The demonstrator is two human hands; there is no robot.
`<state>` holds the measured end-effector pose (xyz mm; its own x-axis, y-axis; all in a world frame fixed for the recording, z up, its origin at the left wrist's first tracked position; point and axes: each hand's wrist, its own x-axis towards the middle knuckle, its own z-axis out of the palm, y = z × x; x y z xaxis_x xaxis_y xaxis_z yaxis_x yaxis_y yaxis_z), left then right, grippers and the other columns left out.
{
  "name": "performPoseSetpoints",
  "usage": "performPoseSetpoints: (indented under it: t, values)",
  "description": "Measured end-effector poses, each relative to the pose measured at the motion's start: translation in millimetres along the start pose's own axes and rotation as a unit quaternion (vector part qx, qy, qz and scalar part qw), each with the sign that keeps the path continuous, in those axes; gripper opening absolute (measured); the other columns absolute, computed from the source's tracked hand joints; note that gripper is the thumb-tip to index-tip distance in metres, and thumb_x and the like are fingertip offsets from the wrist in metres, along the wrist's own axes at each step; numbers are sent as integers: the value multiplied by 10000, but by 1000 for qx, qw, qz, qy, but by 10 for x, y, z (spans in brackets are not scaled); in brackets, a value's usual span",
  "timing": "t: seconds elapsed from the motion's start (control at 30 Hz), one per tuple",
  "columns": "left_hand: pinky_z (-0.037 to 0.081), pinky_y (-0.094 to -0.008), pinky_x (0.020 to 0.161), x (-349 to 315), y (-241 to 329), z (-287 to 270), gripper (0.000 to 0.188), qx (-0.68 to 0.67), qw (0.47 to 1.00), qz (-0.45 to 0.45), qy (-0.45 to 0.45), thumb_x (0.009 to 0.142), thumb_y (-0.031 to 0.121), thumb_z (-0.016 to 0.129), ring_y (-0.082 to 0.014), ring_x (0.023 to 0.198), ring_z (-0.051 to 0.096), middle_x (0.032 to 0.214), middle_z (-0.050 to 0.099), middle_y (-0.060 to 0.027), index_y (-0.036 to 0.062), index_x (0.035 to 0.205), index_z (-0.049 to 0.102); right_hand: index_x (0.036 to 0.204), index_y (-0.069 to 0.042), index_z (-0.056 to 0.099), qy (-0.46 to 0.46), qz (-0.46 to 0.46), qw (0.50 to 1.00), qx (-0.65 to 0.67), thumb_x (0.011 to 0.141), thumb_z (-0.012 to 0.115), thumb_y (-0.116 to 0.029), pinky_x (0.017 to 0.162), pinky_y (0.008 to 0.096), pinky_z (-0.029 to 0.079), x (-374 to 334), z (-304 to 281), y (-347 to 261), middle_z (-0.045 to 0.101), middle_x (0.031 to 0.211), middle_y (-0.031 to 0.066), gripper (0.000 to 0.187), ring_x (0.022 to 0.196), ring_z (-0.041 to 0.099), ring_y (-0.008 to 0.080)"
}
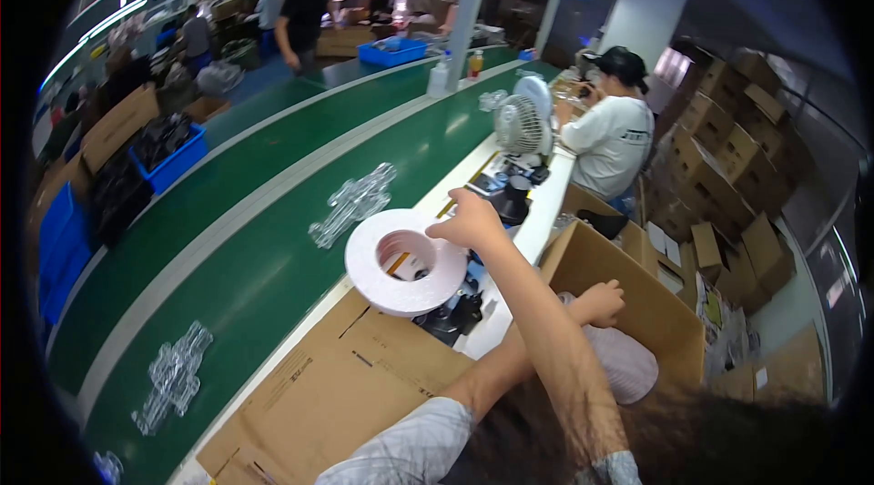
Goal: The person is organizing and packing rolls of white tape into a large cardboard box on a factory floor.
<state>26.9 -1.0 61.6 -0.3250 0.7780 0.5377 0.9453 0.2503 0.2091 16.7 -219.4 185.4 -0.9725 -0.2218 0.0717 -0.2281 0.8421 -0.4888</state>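
My forearms cross, the right one lying over the left. Far along the bench edge, my right hand (469, 219) grips the rim of a large white roll of tape (366, 257), thumb near its cardboard core. The roll is tilted over small black parts (451, 317) on the white bench. My left hand (598, 303) reaches right, over an open cardboard box (660, 303), its fingers loosely apart and nothing visible in them. Below it, a pinkish striped rounded roll (624, 365) shows partly behind my right forearm.
A green conveyor belt (264, 276) runs alongside, carrying clear plastic pieces (355, 203). Flat cardboard (337, 385) lies nearest me. A white fan (523, 121) and a seated co-worker (605, 135) are farther along. Stacked cartons (719, 148) stand right; another person (308, 12) stands across the belt.
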Motion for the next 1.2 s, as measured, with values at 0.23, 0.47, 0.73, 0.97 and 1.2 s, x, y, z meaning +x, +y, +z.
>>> performPoseSetpoints:
  t: [0.23, 0.47, 0.73, 0.97, 1.2]
  values:
    - [477, -419, 923, -360, -798, 587, 277, -525, 800, -55, 285, 757, 195, 614, -300, 1071, 557, 1072, 636, -132, 22, 955, 701, 1107, -2, 618, -19, 10, 923, 384, 762, 683, -171, 711, 311, 522, -504, -846, 350, 665, 969, 133, 390, 847, 666, 223]
    - [497, -400, 887, -164, -433, 458, 391, -23, 922, -187, -337, 751, 245, 606, -306, 1030, 623, 1083, 659, -184, 32, 1070, 681, 950, -35, 683, 199, 212, 927, 238, 801, 699, -220, 678, 293, 509, -1399, -1186, 3179, 666, 848, 93, 239, 785, 663, 183]
    - [508, -392, 765, 47, -111, 857, 393, -46, 851, -150, -501, 762, 363, 629, -272, 848, 656, 947, 698, -151, 27, 950, 711, 1104, -77, 666, -145, 263, 942, -150, 746, 637, -448, 906, 400, 475, -2394, -503, 4853, 633, 1100, 226, 516, 1021, 620, 334]
    - [491, -394, 852, -48, -482, 942, 376, 232, 767, -107, -589, 794, 303, 611, -269, 1041, 627, 1140, 653, -118, 111, 1110, 680, 975, 8, 691, -15, 347, 931, -116, 721, 583, -92, 901, 397, 491, -2195, -603, 3953, 627, 1109, 234, 293, 1043, 596, 367]
    - [498, -404, 736, -175, -1380, 1581, 428, -152, 754, -444, -459, 795, 349, 565, -246, 852, 595, 1054, 646, -139, 36, 1073, 655, 996, -13, 692, -59, 347, 931, -101, 721, 584, -79, 908, 398, 492, -2187, -539, 3938, 642, 1119, 180, 303, 1121, 544, 364]
